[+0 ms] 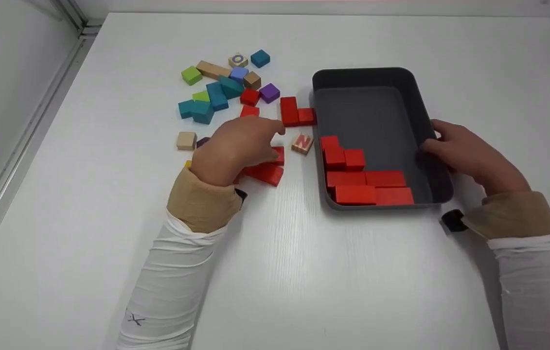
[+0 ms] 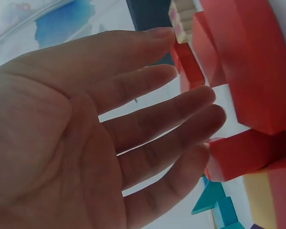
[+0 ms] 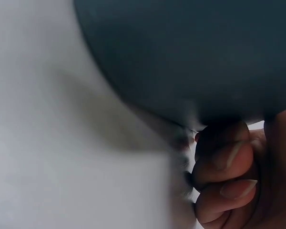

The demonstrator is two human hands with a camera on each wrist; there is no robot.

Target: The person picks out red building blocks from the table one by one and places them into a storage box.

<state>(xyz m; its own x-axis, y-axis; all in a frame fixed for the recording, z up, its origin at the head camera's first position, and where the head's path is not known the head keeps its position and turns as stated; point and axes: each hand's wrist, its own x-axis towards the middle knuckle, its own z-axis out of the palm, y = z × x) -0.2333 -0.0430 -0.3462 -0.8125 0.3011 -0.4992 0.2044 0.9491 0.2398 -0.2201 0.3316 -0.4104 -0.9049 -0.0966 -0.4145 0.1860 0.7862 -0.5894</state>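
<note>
My left hand (image 1: 238,148) hovers over several red wooden blocks (image 1: 267,174) on the white table. In the left wrist view its fingers (image 2: 157,112) are extended and spread, with the tips beside the red blocks (image 2: 250,62) and nothing held. At the right, my right hand (image 1: 474,155) grips the side of a dark grey tray (image 1: 372,112), thumb over the rim. The right wrist view shows curled fingers (image 3: 224,167) against the tray's outside (image 3: 181,57). Inside the tray, red blocks (image 1: 355,194) lie in rows along the near edge and left corner.
Left of the tray lie an upright red block (image 1: 289,111) and a letter N block (image 1: 302,143). Farther back is a cluster of mixed pieces, including a teal block (image 1: 203,112), a purple cube (image 1: 270,93) and a green cube (image 1: 191,75). A plain wooden block (image 1: 186,140) sits left.
</note>
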